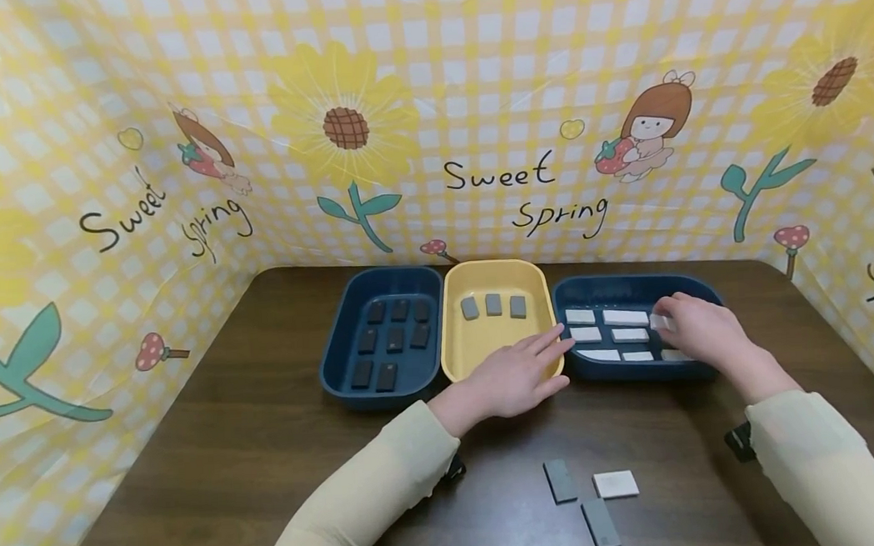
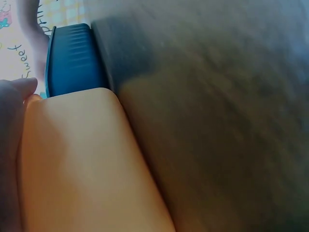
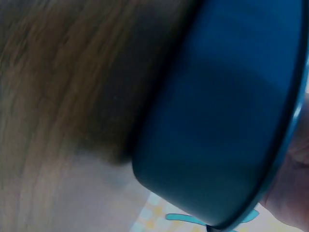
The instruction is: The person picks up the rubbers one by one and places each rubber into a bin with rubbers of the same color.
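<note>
My right hand [image 1: 699, 332] reaches over the near rim of the right-hand blue tray [image 1: 601, 371] and pinches a small white block [image 1: 661, 322] with its fingertips. Several other white blocks [image 1: 626, 318] lie in rows in this tray. In the right wrist view the tray's outer wall [image 3: 217, 121] hides most of the hand. My left hand [image 1: 514, 377] lies over the near right corner of the yellow tray [image 1: 461, 363], fingers spread and straight, the tips reaching the blue tray's left end. Three grey blocks [image 1: 493, 305] stand at the yellow tray's far side.
Another blue tray [image 1: 338, 379] at the left holds several black blocks [image 1: 394, 340]. On the table [image 1: 216, 462] in front lie two dark grey blocks [image 1: 560, 481] and a white block [image 1: 616, 484]. A patterned cloth [image 1: 407, 24] hangs behind and at both sides.
</note>
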A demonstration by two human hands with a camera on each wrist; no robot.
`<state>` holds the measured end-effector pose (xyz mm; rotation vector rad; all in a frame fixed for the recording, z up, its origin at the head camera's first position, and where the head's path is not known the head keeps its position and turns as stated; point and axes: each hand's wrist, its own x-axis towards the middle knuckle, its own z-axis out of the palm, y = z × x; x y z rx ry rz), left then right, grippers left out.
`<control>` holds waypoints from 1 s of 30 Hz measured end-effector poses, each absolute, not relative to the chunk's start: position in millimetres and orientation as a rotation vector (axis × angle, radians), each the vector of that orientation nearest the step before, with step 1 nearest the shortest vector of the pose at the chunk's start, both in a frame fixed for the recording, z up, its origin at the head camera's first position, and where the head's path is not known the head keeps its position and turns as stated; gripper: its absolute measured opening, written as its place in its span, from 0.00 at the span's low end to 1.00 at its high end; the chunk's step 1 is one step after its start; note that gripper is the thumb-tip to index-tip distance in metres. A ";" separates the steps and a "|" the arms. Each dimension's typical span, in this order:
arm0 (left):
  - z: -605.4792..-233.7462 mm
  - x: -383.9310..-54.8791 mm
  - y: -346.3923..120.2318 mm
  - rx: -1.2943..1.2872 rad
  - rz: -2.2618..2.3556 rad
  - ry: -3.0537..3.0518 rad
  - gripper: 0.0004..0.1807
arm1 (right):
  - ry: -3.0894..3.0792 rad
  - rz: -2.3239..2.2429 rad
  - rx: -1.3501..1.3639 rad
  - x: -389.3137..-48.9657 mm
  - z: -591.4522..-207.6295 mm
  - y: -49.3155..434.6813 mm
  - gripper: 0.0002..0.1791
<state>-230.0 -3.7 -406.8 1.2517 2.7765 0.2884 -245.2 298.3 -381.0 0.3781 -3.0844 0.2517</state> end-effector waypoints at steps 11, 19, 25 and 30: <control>-407.0 -229.2 -1.8 1.239 0.261 2.791 0.34 | -3.206 0.330 0.226 -256.7 -394.1 304.5 0.15; -406.3 -228.7 -2.7 1.230 0.275 2.789 0.35 | -3.252 0.308 0.179 -262.4 -397.3 304.9 0.17; -407.4 -230.0 -2.8 1.241 0.282 2.796 0.35 | -3.277 0.331 0.141 -264.2 -397.1 305.0 0.17; -407.9 -228.6 -1.8 1.230 0.281 2.794 0.35 | -3.296 0.357 0.109 -263.6 -398.2 305.3 0.18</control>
